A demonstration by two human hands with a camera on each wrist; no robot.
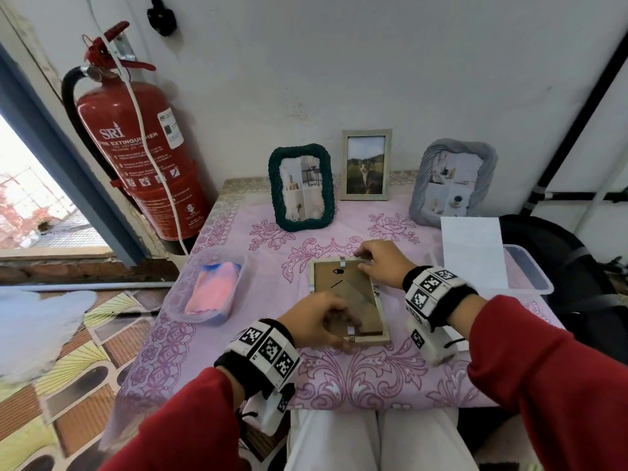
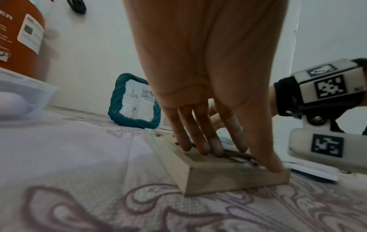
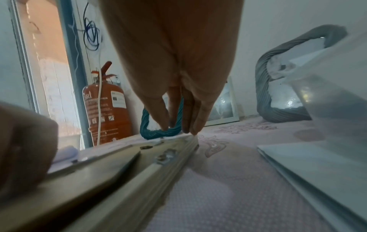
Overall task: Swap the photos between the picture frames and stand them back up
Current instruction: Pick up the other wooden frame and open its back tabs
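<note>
A light wooden picture frame (image 1: 370, 338) lies face down on the pink tablecloth, brown backing up. My left hand (image 1: 343, 321) presses straight fingers (image 2: 214, 146) on the backing, thumb on the near corner of the frame (image 2: 218, 180). My right hand (image 1: 365, 261) touches the far right corner; in the right wrist view its fingertips (image 3: 195, 127) point down onto the rim of the frame (image 3: 119, 180). Against the wall stand a green rope frame (image 1: 300, 188), a pale frame with a cat photo (image 1: 366, 164) and a grey rope frame (image 1: 452, 181).
A clear tub (image 1: 183, 283) with a pink and blue cloth sits at the left. Another clear tub (image 1: 530, 273) at the right holds a white sheet (image 1: 472, 249). A flat white sheet (image 3: 317, 172) lies beside the frame. A red fire extinguisher (image 1: 142, 154) stands left of the table.
</note>
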